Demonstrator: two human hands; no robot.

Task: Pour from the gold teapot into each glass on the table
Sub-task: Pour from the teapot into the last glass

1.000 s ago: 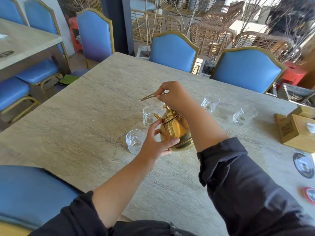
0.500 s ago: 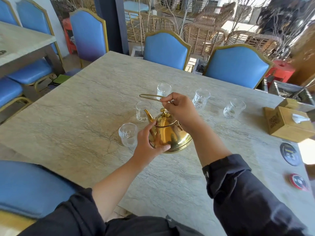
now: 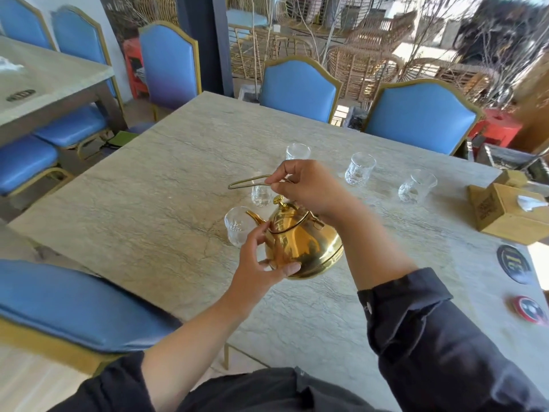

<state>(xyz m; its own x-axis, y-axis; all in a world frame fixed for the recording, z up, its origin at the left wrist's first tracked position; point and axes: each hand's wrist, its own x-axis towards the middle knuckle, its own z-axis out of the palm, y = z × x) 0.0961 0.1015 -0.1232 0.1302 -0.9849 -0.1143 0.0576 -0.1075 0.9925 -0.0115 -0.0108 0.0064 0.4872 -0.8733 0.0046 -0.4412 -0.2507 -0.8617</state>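
The gold teapot (image 3: 303, 245) is tilted left over the marble table (image 3: 148, 209), its spout over the rim of the nearest glass (image 3: 237, 230). My right hand (image 3: 309, 185) is closed on the thin wire handle above the lid. My left hand (image 3: 261, 260) cups the pot's near left side from below. A second glass (image 3: 260, 194) stands just behind the spout, partly hidden by the handle. A third glass (image 3: 298, 151) is behind my right hand. Further right stand two more glasses (image 3: 359, 168) (image 3: 416, 186). I cannot tell if liquid is flowing.
A wooden tissue box (image 3: 511, 212) sits at the table's right edge, with a black coaster (image 3: 514, 264) and a red coaster (image 3: 530, 310) nearer me. Blue chairs (image 3: 300, 87) ring the table, one (image 3: 74, 304) at my left. Another table (image 3: 44, 81) stands far left.
The teapot has shifted toward the nearest glass and tipped further, bringing its spout over that glass's rim. Both hands kept their hold on it.
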